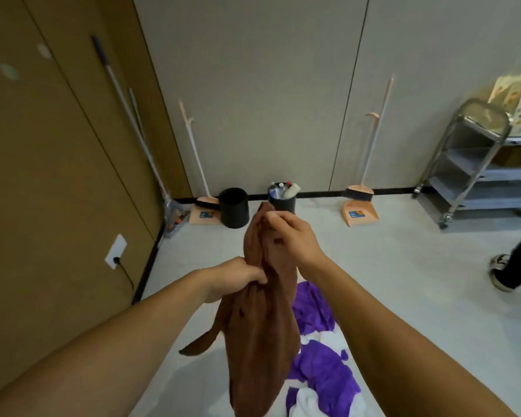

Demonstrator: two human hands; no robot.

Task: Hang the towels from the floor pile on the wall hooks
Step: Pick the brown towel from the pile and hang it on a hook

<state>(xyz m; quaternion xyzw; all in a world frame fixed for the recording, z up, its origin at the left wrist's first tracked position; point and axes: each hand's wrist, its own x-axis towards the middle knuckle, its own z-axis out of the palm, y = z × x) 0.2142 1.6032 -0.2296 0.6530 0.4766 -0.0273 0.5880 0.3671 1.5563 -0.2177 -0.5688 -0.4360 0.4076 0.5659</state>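
A brown towel point(257, 332) hangs in front of me, lifted off the floor. My right hand point(292, 239) pinches its top edge, and my left hand point(238, 276) grips it bunched a little lower on the left side. Beneath the towel, purple towels point(322, 374) and white towels point(307, 401) lie in a pile on the pale floor. No wall hooks show in this view.
Two black bins point(234, 207) stand at the wall ahead, the right bin point(282, 197) filled with bottles. Two brooms with dustpans point(360, 213) and a mop point(133, 121) lean on the walls. A metal cart point(475, 164) is at right; another person's leg and shoe point(506, 270) are at far right.
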